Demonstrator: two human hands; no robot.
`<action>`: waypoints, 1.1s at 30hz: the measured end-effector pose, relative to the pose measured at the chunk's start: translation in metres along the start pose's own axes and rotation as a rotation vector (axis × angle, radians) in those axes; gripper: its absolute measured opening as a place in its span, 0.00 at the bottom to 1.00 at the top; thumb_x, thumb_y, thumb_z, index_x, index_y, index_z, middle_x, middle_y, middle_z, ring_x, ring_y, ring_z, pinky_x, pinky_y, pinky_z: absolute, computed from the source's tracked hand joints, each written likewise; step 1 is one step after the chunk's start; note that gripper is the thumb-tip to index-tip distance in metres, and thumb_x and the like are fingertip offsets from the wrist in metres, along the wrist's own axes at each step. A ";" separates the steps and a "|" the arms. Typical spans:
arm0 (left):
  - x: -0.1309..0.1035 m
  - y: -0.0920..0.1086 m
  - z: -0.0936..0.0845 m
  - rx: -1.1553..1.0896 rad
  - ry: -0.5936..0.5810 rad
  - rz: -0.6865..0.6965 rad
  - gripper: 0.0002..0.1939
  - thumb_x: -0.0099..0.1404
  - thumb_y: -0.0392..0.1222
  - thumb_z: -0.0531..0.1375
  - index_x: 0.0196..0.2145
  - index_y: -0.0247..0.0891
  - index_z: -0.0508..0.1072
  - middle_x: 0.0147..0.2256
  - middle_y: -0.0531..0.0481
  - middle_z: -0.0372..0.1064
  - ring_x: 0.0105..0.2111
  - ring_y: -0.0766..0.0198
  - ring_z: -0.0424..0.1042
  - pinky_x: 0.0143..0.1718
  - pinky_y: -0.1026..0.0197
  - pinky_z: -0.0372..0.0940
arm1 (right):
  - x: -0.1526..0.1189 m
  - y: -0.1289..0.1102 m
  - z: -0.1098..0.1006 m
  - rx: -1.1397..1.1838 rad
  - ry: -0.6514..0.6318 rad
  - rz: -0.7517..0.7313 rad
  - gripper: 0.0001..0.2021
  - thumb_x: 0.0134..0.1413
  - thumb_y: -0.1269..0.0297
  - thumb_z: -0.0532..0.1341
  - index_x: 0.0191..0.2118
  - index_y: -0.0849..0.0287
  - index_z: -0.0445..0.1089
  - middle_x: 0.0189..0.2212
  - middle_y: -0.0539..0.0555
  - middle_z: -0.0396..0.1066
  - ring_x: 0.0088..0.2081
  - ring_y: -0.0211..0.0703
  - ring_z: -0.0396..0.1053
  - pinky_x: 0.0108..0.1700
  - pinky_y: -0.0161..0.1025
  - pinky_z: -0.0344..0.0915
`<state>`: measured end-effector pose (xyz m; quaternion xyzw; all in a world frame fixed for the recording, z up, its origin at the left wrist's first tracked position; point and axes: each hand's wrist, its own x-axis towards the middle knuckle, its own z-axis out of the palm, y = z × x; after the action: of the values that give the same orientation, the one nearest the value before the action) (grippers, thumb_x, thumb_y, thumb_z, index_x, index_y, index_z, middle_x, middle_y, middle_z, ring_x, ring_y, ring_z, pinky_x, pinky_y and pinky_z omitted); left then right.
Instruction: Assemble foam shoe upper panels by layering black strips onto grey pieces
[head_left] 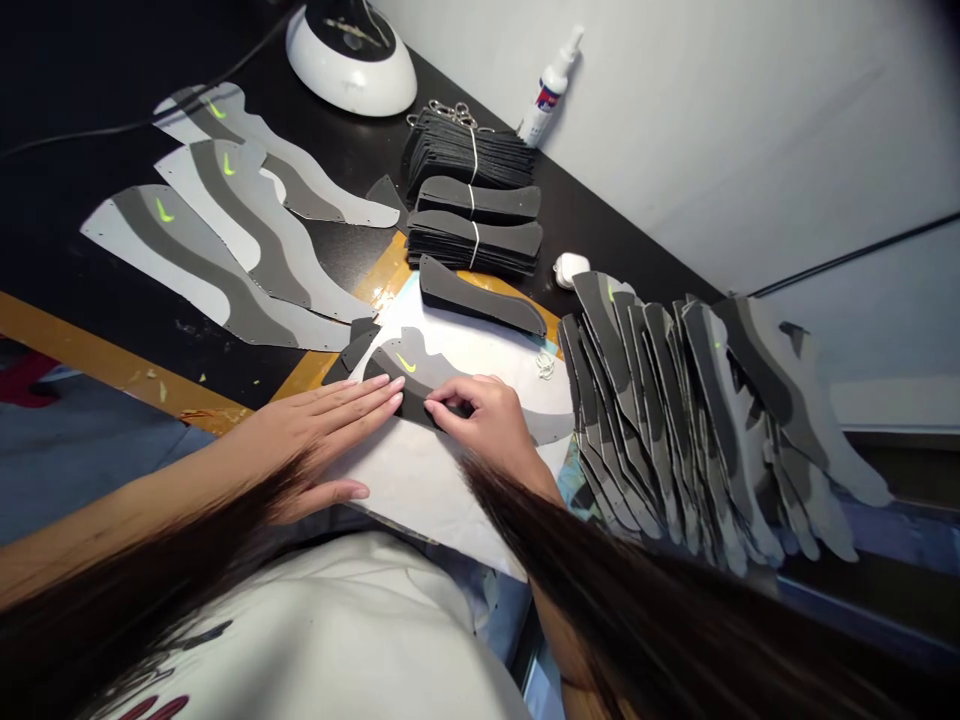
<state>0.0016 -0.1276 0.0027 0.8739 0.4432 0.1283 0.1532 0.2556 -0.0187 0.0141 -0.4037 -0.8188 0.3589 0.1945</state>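
A grey shoe-upper piece [442, 372] with a yellow-green swoosh lies on white paper [420, 480]. My left hand [337, 425] rests flat on its left end, fingers stretched out and thumb apart. At the piece's lower edge, over a dark strip, my right hand [484, 415] has its thumb and index finger pinched together; whatever is between them is too small to make out. Just above the piece lies a small stack of dark curved parts [480, 300]. Dark scraps [358, 345] sit by its left end.
Three similar uppers [217, 255] lie at the left. Banded dark stacks [472, 240], scissors [457, 112], a white bottle [551, 90] and a lamp base [352, 65] stand behind. Many layered uppers [675, 420] fill the right side. A white case [571, 270] sits near the wall.
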 end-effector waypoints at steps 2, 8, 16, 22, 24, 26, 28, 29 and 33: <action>0.002 -0.002 0.006 0.029 0.014 0.021 0.43 0.79 0.64 0.46 0.78 0.33 0.40 0.75 0.38 0.45 0.75 0.48 0.49 0.76 0.46 0.48 | 0.000 0.000 0.000 -0.002 0.006 -0.003 0.05 0.58 0.72 0.70 0.34 0.54 0.81 0.28 0.47 0.80 0.32 0.39 0.73 0.45 0.39 0.65; -0.001 -0.008 0.014 0.126 0.039 -0.020 0.47 0.78 0.67 0.45 0.78 0.33 0.34 0.76 0.37 0.40 0.75 0.45 0.49 0.77 0.47 0.44 | 0.000 0.006 0.002 0.010 -0.005 -0.013 0.03 0.59 0.71 0.70 0.35 0.55 0.81 0.28 0.47 0.80 0.31 0.38 0.72 0.45 0.39 0.64; 0.002 -0.002 0.006 0.128 0.023 -0.048 0.46 0.79 0.66 0.46 0.78 0.34 0.33 0.76 0.40 0.41 0.75 0.46 0.51 0.76 0.47 0.47 | -0.002 0.010 0.003 0.018 -0.007 -0.044 0.03 0.59 0.69 0.71 0.35 0.54 0.81 0.28 0.46 0.80 0.29 0.38 0.70 0.44 0.39 0.63; -0.001 -0.009 0.005 0.116 0.016 -0.025 0.45 0.78 0.67 0.46 0.78 0.37 0.36 0.76 0.42 0.43 0.74 0.48 0.53 0.76 0.49 0.46 | -0.002 0.011 0.003 0.006 -0.012 -0.070 0.03 0.57 0.69 0.73 0.35 0.55 0.81 0.28 0.46 0.80 0.29 0.38 0.71 0.45 0.39 0.62; -0.002 -0.012 0.004 0.117 0.009 -0.008 0.45 0.78 0.67 0.46 0.78 0.37 0.37 0.76 0.43 0.45 0.74 0.49 0.53 0.76 0.50 0.44 | -0.001 0.011 0.003 0.001 -0.014 -0.081 0.04 0.56 0.69 0.73 0.36 0.55 0.81 0.27 0.46 0.79 0.30 0.38 0.71 0.45 0.39 0.62; -0.002 -0.014 0.003 0.133 0.008 0.004 0.45 0.78 0.67 0.46 0.78 0.36 0.37 0.75 0.42 0.45 0.74 0.49 0.53 0.77 0.50 0.42 | -0.001 0.011 0.002 -0.013 -0.018 -0.069 0.04 0.56 0.69 0.73 0.36 0.55 0.80 0.27 0.46 0.78 0.30 0.38 0.71 0.44 0.39 0.62; -0.001 -0.013 0.000 0.155 0.004 0.017 0.44 0.79 0.66 0.45 0.78 0.36 0.35 0.75 0.42 0.45 0.74 0.50 0.52 0.77 0.50 0.40 | 0.000 0.009 0.001 -0.022 -0.031 -0.052 0.04 0.56 0.69 0.73 0.35 0.55 0.79 0.27 0.46 0.78 0.30 0.38 0.71 0.44 0.39 0.62; 0.001 -0.012 -0.002 0.161 -0.002 0.026 0.45 0.79 0.67 0.44 0.78 0.36 0.34 0.75 0.42 0.45 0.74 0.50 0.52 0.77 0.50 0.39 | 0.000 0.009 0.001 -0.022 -0.038 -0.047 0.04 0.56 0.69 0.72 0.34 0.55 0.79 0.27 0.46 0.78 0.30 0.38 0.70 0.44 0.39 0.62; 0.009 -0.006 -0.006 0.138 -0.042 0.057 0.55 0.71 0.78 0.42 0.78 0.34 0.34 0.75 0.40 0.44 0.75 0.49 0.50 0.77 0.51 0.40 | 0.001 0.007 0.000 -0.002 -0.053 -0.048 0.03 0.57 0.69 0.71 0.34 0.55 0.78 0.27 0.45 0.78 0.29 0.37 0.69 0.45 0.39 0.62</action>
<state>0.0006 -0.1158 0.0068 0.8972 0.4225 0.0832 0.0981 0.2590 -0.0147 0.0087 -0.3744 -0.8334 0.3640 0.1809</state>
